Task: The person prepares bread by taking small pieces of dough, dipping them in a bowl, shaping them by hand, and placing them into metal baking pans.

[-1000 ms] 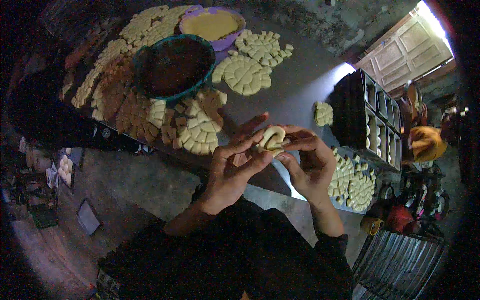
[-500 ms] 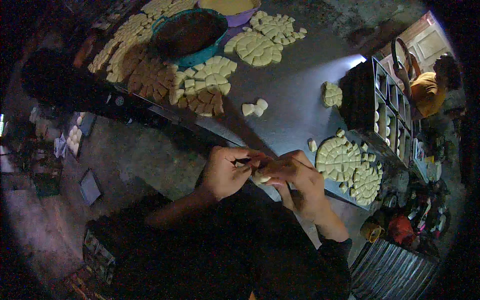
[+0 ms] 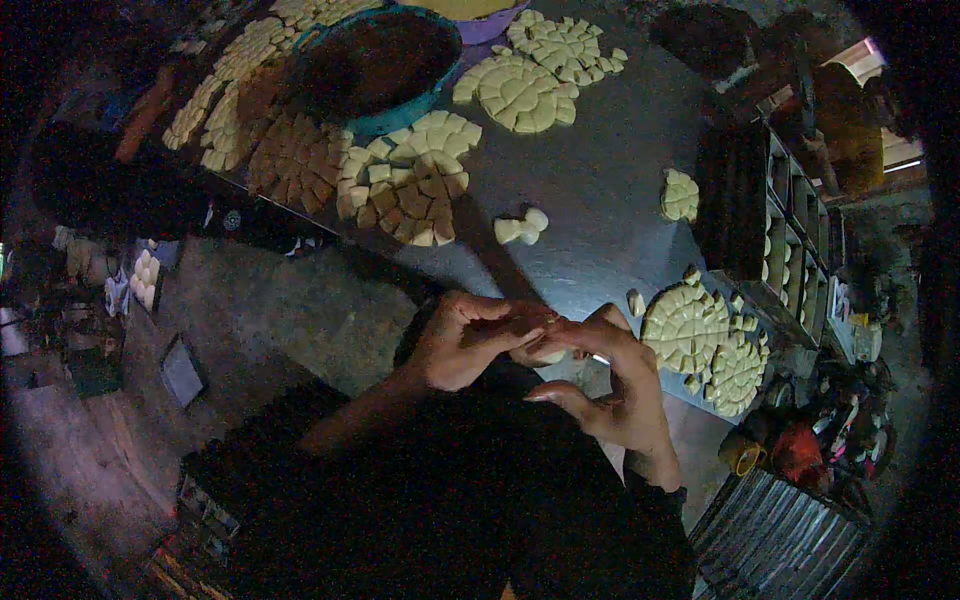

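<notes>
Close in front of my chest, by the table's near edge, my two hands meet at the fingertips. My left hand (image 3: 470, 345) is closed around a small pale piece of dough (image 3: 550, 356), mostly hidden behind the fingers. My right hand (image 3: 618, 385) reaches over with its fingers stretched out to the dough and the left fingertips; its thumb stands well apart below. Nearest on the table (image 3: 590, 150) are several small loose dough lumps (image 3: 520, 227) and, beside my right hand, a round of cut dough pieces (image 3: 685, 325).
At the far left stand a teal tub (image 3: 385, 122) and a purple basin (image 3: 490, 28), amid cut dough rounds (image 3: 518, 92), some shadowed brown. A dark compartment rack (image 3: 785, 210) holds pale pieces at the right. Ridged metal sheets (image 3: 785, 535) lie at lower right.
My right thumb has swung down away from the dough, opening a gap to the fingers. My left fingers have closed further over the piece. The view has shifted slightly.
</notes>
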Demonstrator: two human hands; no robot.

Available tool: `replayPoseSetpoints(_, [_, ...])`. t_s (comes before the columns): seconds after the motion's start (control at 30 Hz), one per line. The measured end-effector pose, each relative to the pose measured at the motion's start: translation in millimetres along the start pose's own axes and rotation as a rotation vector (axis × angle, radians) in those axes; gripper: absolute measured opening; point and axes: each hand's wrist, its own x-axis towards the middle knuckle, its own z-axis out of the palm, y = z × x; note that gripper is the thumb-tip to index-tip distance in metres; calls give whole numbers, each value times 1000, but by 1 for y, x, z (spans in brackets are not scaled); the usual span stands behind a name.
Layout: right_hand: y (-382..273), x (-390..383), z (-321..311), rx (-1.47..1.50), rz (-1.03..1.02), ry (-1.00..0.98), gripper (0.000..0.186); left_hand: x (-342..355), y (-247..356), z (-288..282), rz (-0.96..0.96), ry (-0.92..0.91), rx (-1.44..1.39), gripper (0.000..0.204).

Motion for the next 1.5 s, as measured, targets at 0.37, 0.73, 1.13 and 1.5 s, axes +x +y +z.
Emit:
replayPoseSetpoints(0.37, [64,61,48,-113,358,291,56,69,-37,-80,-308,-72,-143,27])
replayPoseSetpoints(0.73, [207,21,71,-492,879,496,17,140,-107,-123,236,-42,1020,52])
replayPoseSetpoints(1.13, [205,9,65,-181,629,509,31,123,-109,-138,57,-36,695,40])
replayPoseSetpoints(1.5, [103,-37,29,962,513,687,25,73,-32,6,130,-25,358,36])
